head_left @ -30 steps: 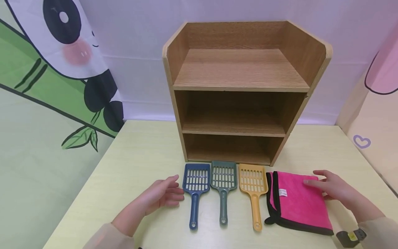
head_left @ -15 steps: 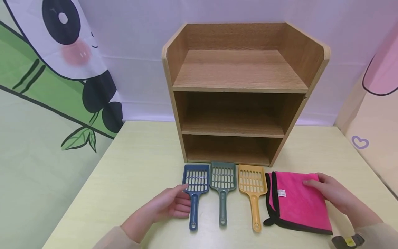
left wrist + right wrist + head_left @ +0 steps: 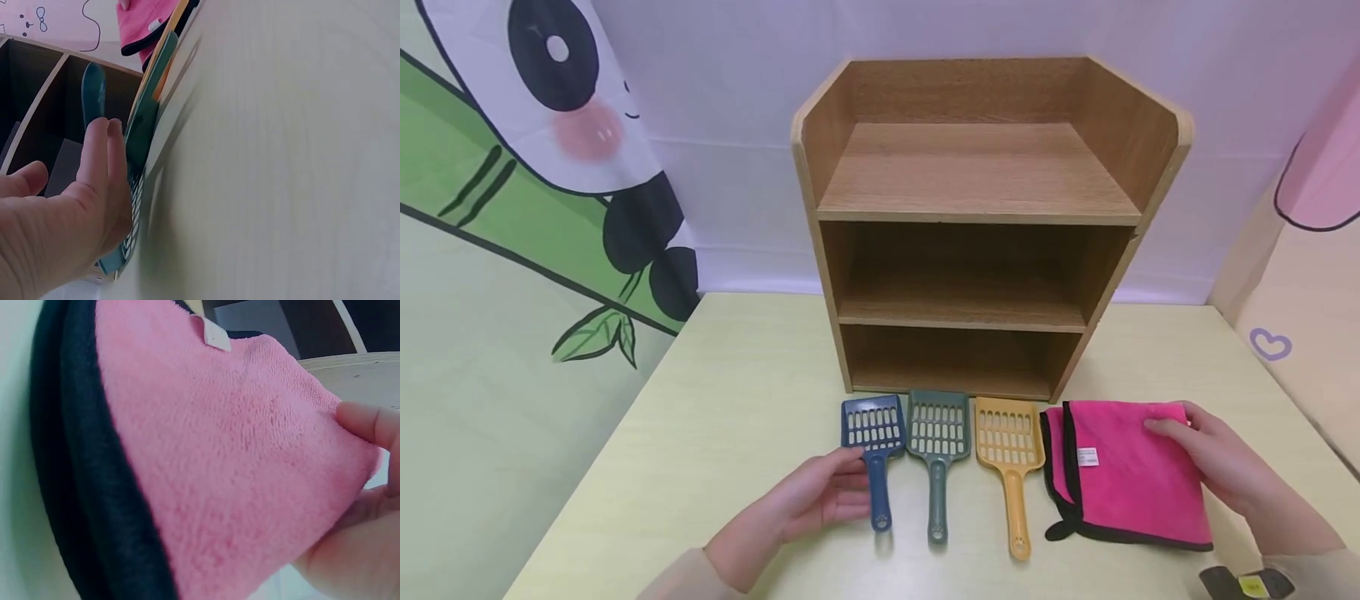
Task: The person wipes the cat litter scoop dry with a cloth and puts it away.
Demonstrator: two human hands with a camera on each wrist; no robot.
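My left hand (image 3: 820,497) holds the blue litter scoop (image 3: 874,425) near the neck, thumb above and fingers beneath. The handle end of that scoop is raised off the table and tilted; in the left wrist view its handle (image 3: 94,94) stands beyond the fingertips. Right of it lie a green litter scoop (image 3: 938,425) and a yellow litter scoop (image 3: 1010,429), handles toward me. My right hand (image 3: 1217,458) pinches the right edge of a folded pink towel (image 3: 1135,475) with black trim and a white tag. The right wrist view shows the towel (image 3: 237,444) between thumb and fingers.
A wooden shelf unit (image 3: 977,215) with three levels stands behind the scoops on the pale table (image 3: 737,392). A printed cloth backdrop (image 3: 722,125) hangs behind it.
My left hand has moved right, taken hold of the blue litter scoop and raised its handle end. My right hand has gripped the towel and lifted its right side slightly.
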